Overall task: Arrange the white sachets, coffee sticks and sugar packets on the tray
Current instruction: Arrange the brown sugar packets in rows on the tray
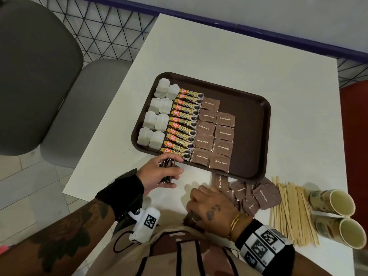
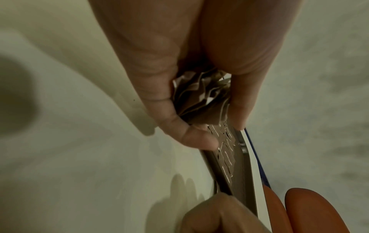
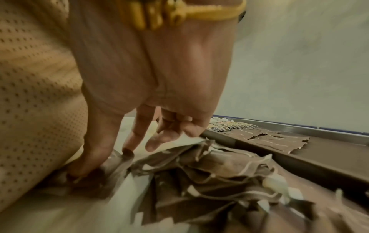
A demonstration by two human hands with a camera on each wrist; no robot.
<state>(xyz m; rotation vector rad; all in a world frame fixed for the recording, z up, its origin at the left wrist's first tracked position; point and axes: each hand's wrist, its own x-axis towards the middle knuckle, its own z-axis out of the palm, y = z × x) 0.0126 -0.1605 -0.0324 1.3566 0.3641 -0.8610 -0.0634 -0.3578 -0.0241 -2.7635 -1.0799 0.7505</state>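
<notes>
Sugar packets half laid out, both my hands down at the near edge of the tray.

My right hand (image 1: 211, 206) rests on the loose heap of sugar packets (image 1: 256, 196) on the table (image 1: 199, 46) just short of the tray (image 1: 253, 136), fingers spread and reaching down onto a packet, nothing lifted. My left hand (image 1: 159, 172) pinches a small stack of packets (image 2: 199, 100) edge-up between thumb and fingers, beside the tray's near rim. To the right lie wooden stirrers (image 1: 292, 214) and two paper cups (image 1: 334, 214) on their sides. On the tray, the sugar packets (image 1: 215, 134) lie flat in two columns running away from me; the coffee sticks (image 1: 183, 122) lie crosswise, stacked in one column; the white sachets (image 1: 157, 114) sit in pairs at the left.
</notes>
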